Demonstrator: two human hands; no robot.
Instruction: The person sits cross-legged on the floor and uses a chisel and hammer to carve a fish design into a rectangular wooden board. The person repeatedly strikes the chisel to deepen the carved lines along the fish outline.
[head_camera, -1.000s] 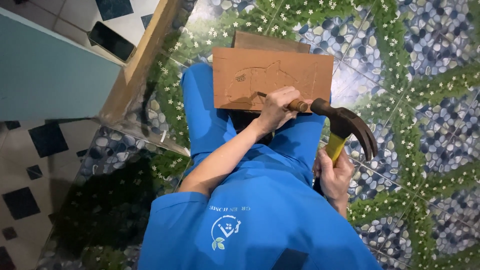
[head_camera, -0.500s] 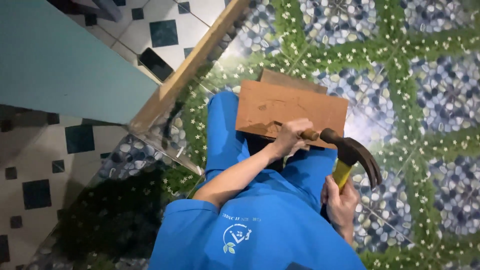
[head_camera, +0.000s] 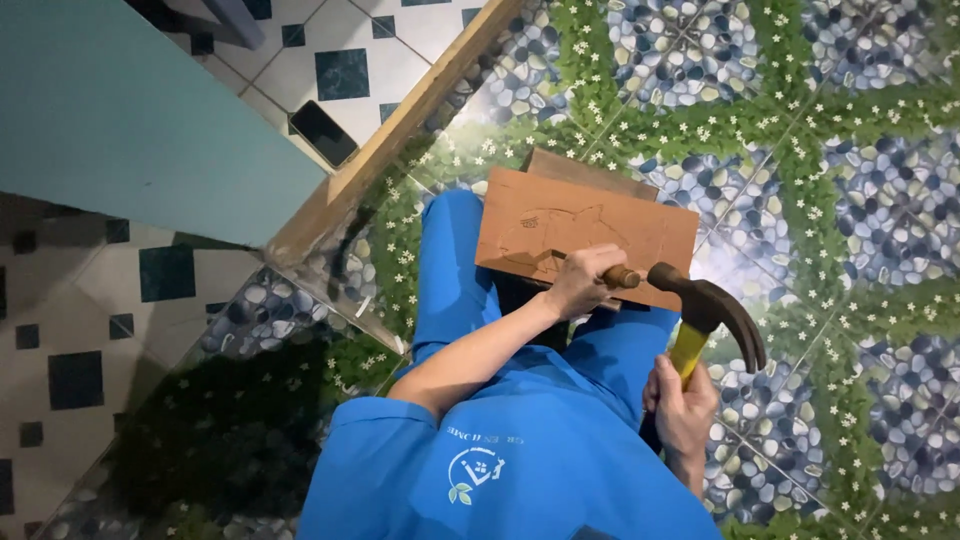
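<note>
We rest the wooden board (head_camera: 590, 235) across our blue-trousered knees, above the pebble-patterned floor (head_camera: 850, 150), so it lies steady for carving. Our right hand (head_camera: 685, 405) is closed round the yellow-handled hammer (head_camera: 708, 318); our left hand (head_camera: 580, 285) grips the chisel (head_camera: 618, 277), tip on the board. A dark phone (head_camera: 323, 132) lies well apart.

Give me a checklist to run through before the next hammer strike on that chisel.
1. Left hand grips the chisel: ok.
2. Chisel tip on the wooden board: cannot tell, the hand hides it.
3. Right hand grips the yellow hammer handle: ok.
4. Hammer head close to the chisel's butt end: ok.
5. Board rests across the blue-clad legs, not clamped: not ok for steadiness.
6. Left fingers near the struck end: not ok, they sit close.
</note>
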